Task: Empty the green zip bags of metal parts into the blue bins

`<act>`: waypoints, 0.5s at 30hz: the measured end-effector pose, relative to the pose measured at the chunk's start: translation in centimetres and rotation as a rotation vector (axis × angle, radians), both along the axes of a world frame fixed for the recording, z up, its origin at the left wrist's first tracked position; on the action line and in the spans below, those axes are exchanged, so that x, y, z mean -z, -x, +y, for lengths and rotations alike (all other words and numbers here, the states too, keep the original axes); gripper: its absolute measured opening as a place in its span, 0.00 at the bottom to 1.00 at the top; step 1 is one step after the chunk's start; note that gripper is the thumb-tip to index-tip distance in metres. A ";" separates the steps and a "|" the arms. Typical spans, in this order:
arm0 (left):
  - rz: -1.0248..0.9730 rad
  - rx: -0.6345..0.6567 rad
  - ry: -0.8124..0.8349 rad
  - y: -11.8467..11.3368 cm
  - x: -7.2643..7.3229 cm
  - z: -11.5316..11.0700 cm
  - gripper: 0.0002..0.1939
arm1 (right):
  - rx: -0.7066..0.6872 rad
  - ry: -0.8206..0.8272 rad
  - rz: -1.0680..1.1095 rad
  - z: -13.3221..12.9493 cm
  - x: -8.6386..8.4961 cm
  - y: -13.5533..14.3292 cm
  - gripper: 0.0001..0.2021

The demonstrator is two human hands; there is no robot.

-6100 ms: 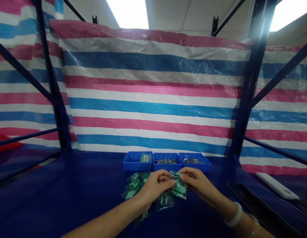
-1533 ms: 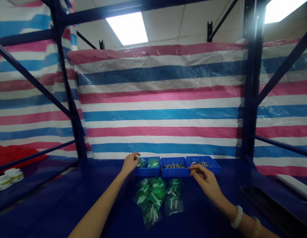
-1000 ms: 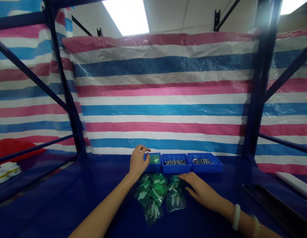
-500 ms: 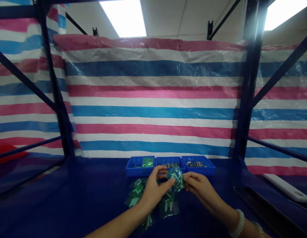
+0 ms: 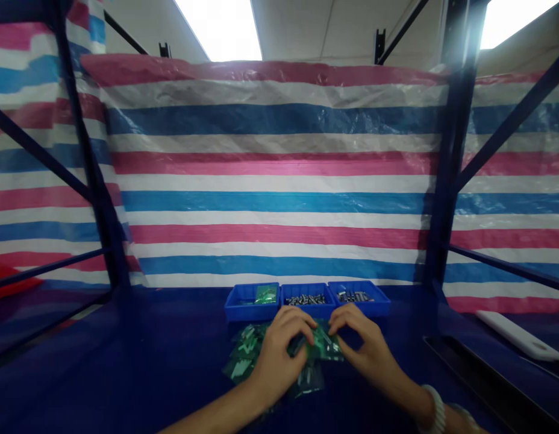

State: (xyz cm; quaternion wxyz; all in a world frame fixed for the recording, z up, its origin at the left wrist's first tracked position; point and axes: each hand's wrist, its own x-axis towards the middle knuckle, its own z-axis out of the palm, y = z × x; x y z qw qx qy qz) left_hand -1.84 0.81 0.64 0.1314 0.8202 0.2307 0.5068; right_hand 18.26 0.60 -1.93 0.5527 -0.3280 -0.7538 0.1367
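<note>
Between my two hands is a small clear plastic bag [image 5: 325, 345] with green and pale pieces inside. My left hand [image 5: 282, 343] pinches its left side, thumb and fingers curled together. At the bag's upper right edge, my right hand [image 5: 363, 337] grips it between thumb and fingers. Under and beside my left hand lies a pile of similar bags [image 5: 244, 352] with green and white pieces. Another bag [image 5: 309, 380] rests on the table just below the held one. My left hand covers part of the pile.
Three blue bins stand in a row behind my hands: the left bin [image 5: 243, 311] has a green packet [image 5: 265, 294], the middle holds screws [image 5: 305, 299], the right holds metal pins [image 5: 354, 296]. A black tray [image 5: 478, 374] and a white device [image 5: 518, 336] lie right. Blue posts [image 5: 449, 181] flank the table.
The held bag has come down and turned flatter, lower in front of the bins. My right hand has shifted its fingers to the bag's upper edge. The view has moved slightly.
</note>
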 end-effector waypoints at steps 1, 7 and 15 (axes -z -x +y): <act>0.075 0.011 -0.233 0.3 -0.2 -0.1 0.10 | 0.060 -0.180 -0.078 -0.2 -0.1 -0.4 0.07; 0.197 0.021 -0.647 1.1 -1.0 -0.3 0.11 | 0.090 -0.536 -0.253 -1.0 -0.3 -1.1 0.13; -0.214 -0.374 0.111 4.3 -2.8 4.8 0.10 | 0.170 -0.130 -0.006 -0.5 -0.8 -0.1 0.06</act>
